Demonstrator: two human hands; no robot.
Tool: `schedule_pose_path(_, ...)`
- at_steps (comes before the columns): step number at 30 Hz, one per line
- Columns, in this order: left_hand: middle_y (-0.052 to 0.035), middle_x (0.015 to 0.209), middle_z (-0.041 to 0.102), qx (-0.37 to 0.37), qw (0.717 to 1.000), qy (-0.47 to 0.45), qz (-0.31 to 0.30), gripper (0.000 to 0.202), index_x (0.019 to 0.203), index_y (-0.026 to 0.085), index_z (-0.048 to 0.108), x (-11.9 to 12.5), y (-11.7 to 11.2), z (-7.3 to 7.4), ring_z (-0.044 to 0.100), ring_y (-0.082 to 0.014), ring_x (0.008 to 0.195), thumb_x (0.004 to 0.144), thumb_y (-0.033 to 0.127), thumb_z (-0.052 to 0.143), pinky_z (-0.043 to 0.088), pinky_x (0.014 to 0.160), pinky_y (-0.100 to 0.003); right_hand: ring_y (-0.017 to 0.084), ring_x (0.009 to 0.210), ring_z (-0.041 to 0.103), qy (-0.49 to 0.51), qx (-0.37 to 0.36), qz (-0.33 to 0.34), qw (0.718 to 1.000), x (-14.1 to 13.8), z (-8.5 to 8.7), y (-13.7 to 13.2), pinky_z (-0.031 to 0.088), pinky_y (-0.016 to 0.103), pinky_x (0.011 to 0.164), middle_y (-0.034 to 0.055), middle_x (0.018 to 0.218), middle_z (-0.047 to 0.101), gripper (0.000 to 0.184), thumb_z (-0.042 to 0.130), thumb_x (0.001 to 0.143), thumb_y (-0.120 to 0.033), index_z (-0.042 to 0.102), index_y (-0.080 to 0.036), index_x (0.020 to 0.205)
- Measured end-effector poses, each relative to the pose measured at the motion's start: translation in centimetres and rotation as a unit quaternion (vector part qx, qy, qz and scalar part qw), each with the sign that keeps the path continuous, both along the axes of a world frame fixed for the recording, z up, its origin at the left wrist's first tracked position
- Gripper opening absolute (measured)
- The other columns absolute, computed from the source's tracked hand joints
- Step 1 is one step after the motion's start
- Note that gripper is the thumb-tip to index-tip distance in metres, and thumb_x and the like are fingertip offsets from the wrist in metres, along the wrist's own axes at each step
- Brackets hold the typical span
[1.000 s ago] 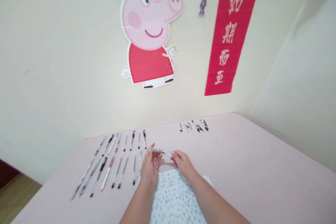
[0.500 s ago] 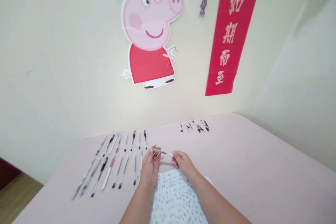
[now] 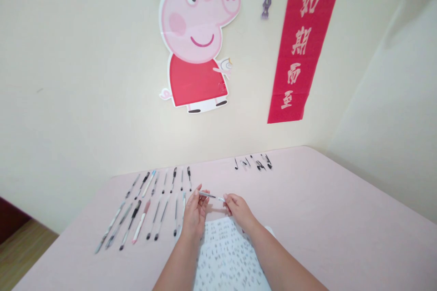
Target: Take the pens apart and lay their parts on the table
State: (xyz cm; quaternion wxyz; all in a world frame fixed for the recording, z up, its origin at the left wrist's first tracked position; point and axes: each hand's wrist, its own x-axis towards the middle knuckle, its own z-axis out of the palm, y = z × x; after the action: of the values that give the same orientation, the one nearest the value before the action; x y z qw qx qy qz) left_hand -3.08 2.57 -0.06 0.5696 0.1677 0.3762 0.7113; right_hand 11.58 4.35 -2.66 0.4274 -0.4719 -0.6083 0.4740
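Both hands hold one slim pen (image 3: 211, 197) level above the pink table (image 3: 324, 209). My left hand (image 3: 195, 213) pinches its left end with fingertips closed. My right hand (image 3: 239, 211) pinches its right end, fingers curled. Under my wrists lies a white sheet (image 3: 227, 259) covered in handwriting. Left of my hands, several pens (image 3: 143, 211) lie in rows on the table.
A small cluster of dark pen caps (image 3: 254, 163) lies near the table's far edge. The wall behind carries a pink pig cutout (image 3: 198, 41) and a red banner (image 3: 300, 45). A side wall closes the right. Wooden floor (image 3: 20, 254) shows at the lower left.
My hands and the pen stay almost where they were, shifting slightly up in view as my head tilts a little.
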Motion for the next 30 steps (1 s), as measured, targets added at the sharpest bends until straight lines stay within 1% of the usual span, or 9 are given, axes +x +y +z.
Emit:
schedule_pose_path(3, -0.0048, 0.078, 0.068, 0.000, 1.000, 0.004, 0.002, 0.015, 0.092, 0.015, 0.063, -0.06, 0.13, -0.21, 0.065, -0.0082, 0.071, 0.084, 0.019, 0.052, 0.052, 0.062, -0.015, 0.011, 0.045, 0.041, -0.016, 0.010, -0.002, 1.000, 0.05, 0.16, -0.04, 0.032, 0.023, 0.048, -0.0045, 0.046, 0.042, 0.052, 0.037, 0.079, -0.064, 0.055, -0.017, 0.064)
schedule_pose_path(8, -0.0049, 0.080, 0.069, 0.005, 1.000, 0.006, 0.004, 0.010, 0.084, 0.014, 0.064, -0.27, 0.32, -0.56, 0.064, -0.0080, 0.071, 0.082, 0.019, 0.056, 0.051, 0.064, -0.015, 0.011, 0.046, 0.040, -0.023, 0.002, -0.009, 1.000, 0.01, 0.14, 0.01, 0.031, 0.023, 0.049, -0.0046, 0.046, 0.043, 0.046, 0.040, 0.080, -0.057, 0.055, -0.017, 0.064)
schedule_pose_path(12, -0.0047, 0.081, 0.069, -0.007, 1.000, 0.007, 0.013, 0.011, 0.082, 0.014, 0.064, -0.33, 0.33, -0.55, 0.064, -0.0079, 0.072, 0.083, 0.017, 0.053, 0.050, 0.065, -0.015, 0.011, 0.046, 0.039, -0.016, 0.000, -0.016, 1.000, -0.05, 0.04, 0.03, 0.029, 0.022, 0.048, -0.0060, 0.046, 0.041, 0.033, 0.047, 0.078, -0.047, 0.055, -0.017, 0.067)
schedule_pose_path(15, -0.0049, 0.082, 0.069, -0.019, 1.000, 0.000, 0.016, 0.014, 0.083, 0.014, 0.064, -0.28, 0.32, -0.43, 0.064, -0.0074, 0.073, 0.084, 0.014, 0.050, 0.050, 0.065, -0.015, 0.010, 0.046, 0.037, -0.008, 0.003, -0.018, 1.000, -0.10, -0.01, 0.03, 0.029, 0.022, 0.047, -0.0066, 0.046, 0.040, 0.027, 0.048, 0.077, -0.042, 0.054, -0.018, 0.068)
schedule_pose_path(23, -0.0044, 0.077, 0.069, -0.033, 0.999, -0.004, 0.023, 0.014, 0.081, 0.013, 0.064, 0.05, 0.20, 0.21, 0.064, -0.0070, 0.068, 0.084, 0.012, 0.050, 0.050, 0.062, -0.015, 0.011, 0.051, 0.040, -0.001, 0.005, -0.036, 0.999, -0.18, -0.17, 0.15, 0.031, 0.022, 0.049, -0.0049, 0.051, 0.043, 0.025, 0.052, 0.074, -0.041, 0.052, -0.018, 0.065)
schedule_pose_path(26, -0.0041, 0.077, 0.069, -0.030, 0.999, -0.002, 0.027, 0.014, 0.082, 0.013, 0.064, 0.03, 0.27, 0.07, 0.064, -0.0067, 0.068, 0.084, 0.012, 0.050, 0.050, 0.062, -0.014, 0.012, 0.054, 0.042, 0.006, 0.015, -0.048, 0.999, -0.18, -0.08, 0.20, 0.032, 0.023, 0.051, -0.0039, 0.054, 0.045, 0.023, 0.054, 0.071, -0.040, 0.052, -0.018, 0.064)
schedule_pose_path(30, -0.0042, 0.077, 0.069, -0.027, 0.999, -0.001, 0.030, 0.014, 0.081, 0.013, 0.065, -0.08, 0.37, -0.24, 0.064, -0.0064, 0.069, 0.083, 0.012, 0.051, 0.050, 0.064, -0.014, 0.012, 0.057, 0.044, 0.016, 0.037, -0.048, 0.998, -0.10, 0.30, 0.12, 0.035, 0.024, 0.055, -0.0028, 0.058, 0.049, 0.020, 0.056, 0.070, -0.037, 0.053, -0.018, 0.065)
